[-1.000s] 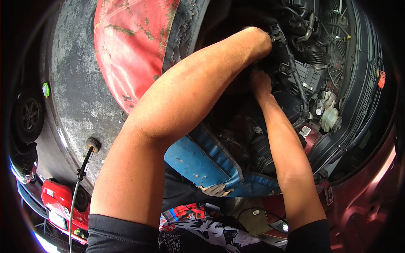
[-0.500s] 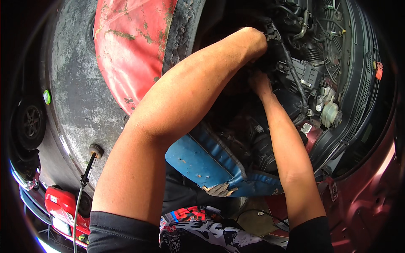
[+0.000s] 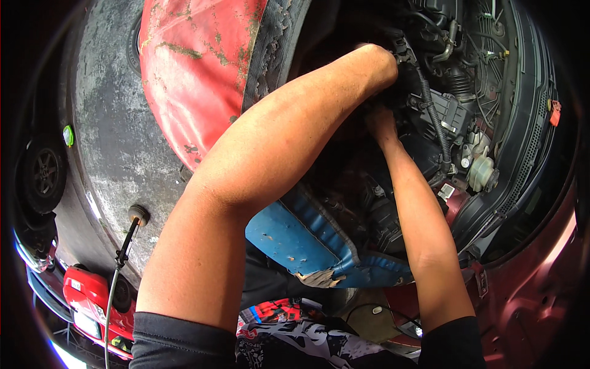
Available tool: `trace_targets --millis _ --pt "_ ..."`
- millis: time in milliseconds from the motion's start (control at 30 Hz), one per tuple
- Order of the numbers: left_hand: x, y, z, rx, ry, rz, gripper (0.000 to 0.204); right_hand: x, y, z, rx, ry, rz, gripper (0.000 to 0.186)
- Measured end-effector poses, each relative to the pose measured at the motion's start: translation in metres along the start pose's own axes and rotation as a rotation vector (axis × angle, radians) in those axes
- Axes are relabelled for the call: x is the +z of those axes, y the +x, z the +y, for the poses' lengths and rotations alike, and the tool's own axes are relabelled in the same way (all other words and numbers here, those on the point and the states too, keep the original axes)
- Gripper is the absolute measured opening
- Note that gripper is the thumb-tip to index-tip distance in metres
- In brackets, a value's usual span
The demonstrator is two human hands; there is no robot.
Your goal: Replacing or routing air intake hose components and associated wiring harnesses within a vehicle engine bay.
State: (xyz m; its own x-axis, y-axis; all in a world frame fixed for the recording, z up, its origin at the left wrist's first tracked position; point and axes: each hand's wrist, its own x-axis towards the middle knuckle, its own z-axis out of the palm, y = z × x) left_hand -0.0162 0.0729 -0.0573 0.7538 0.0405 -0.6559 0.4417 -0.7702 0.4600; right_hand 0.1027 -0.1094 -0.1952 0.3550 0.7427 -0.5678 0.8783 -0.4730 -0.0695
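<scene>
Both my arms reach into a car's engine bay. My left hand point(image 3: 379, 60) is bent down at the wrist over a dark gap at the front of the bay, and its fingers are hidden. Just nearer to me, my right hand point(image 3: 382, 121) dips into the same gap, its fingertips lost in shadow. Whatever the hands touch cannot be made out. Beside them on the right run a black corrugated conduit point(image 3: 428, 98) and a grey-black ribbed housing point(image 3: 453, 114).
A worn red cover point(image 3: 196, 92) drapes the car's front at the left. Below my left forearm lies a torn blue cover point(image 3: 295, 237). A cloudy fluid reservoir point(image 3: 482, 173) sits at the right. A hose with a round end point(image 3: 139, 214) and a red vehicle point(image 3: 89, 295) are at left.
The view has shifted slightly, so the covers and engine parts sit a little farther right. My right hand is slightly deeper in shadow; both arms stay in the gap.
</scene>
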Motion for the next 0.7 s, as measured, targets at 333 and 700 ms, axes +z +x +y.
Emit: trace_targets --millis 333,700 --pt "0.004 0.002 -0.005 -0.014 -0.015 -0.010 0.031 -0.021 -0.024 -0.029 -0.078 -0.072 0.061 0.029" --pt "0.008 -0.005 -0.010 -0.007 -0.034 0.004 0.030 -0.007 -0.015 -0.034 0.005 -0.135 -0.094 0.027"
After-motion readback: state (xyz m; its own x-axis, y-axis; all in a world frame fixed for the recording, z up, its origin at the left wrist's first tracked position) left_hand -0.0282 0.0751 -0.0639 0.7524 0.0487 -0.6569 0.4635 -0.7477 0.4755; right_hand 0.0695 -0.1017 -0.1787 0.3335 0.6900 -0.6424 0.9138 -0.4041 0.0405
